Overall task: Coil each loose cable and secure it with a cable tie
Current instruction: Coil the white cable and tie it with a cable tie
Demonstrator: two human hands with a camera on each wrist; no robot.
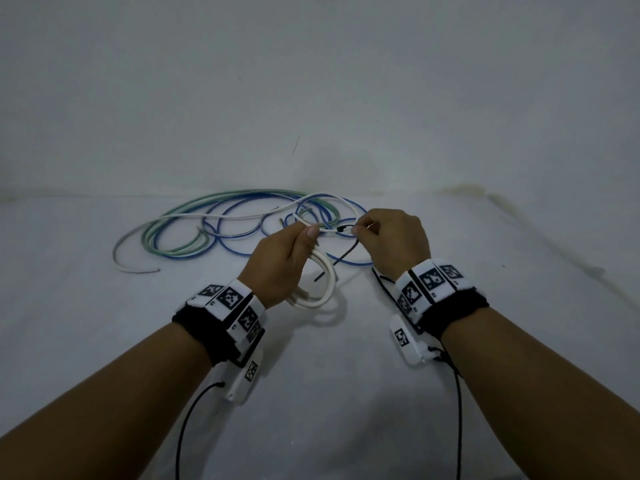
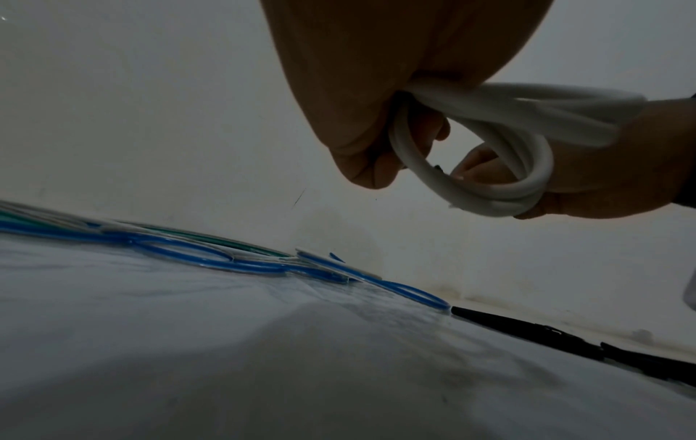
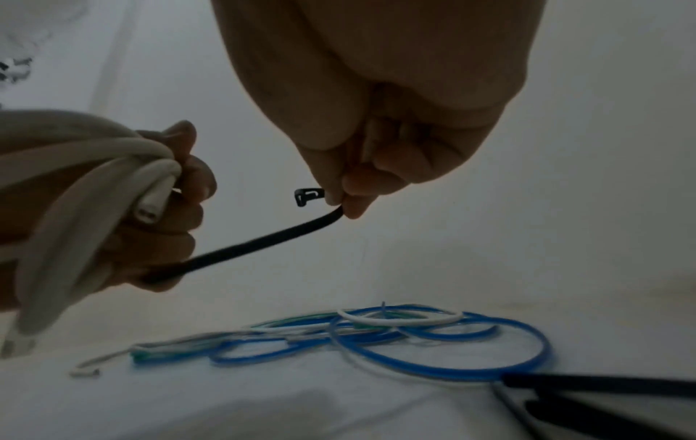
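My left hand (image 1: pixel 304 237) grips a coiled white cable (image 1: pixel 322 289) just above the white table, and the loops hang below my palm. In the left wrist view the left hand (image 2: pixel 376 166) has its fingers curled round the white coil (image 2: pixel 527 166). My right hand (image 1: pixel 356 231) pinches a black cable tie (image 1: pixel 348 252) close to its head, right beside the coil's top. The right wrist view shows the right hand (image 3: pixel 342 202) holding that cable tie (image 3: pixel 263 241), whose tail runs down to my left hand's fingers and the white coil (image 3: pixel 75 193).
Loose blue cable (image 1: pixel 242 253), green cable (image 1: pixel 148 237) and thin white cable (image 1: pixel 242 216) lie tangled on the table beyond my hands, near the wall. Spare black ties (image 2: pixel 546 333) lie on the table under my right wrist, next to a blue loop (image 3: pixel 444 376).
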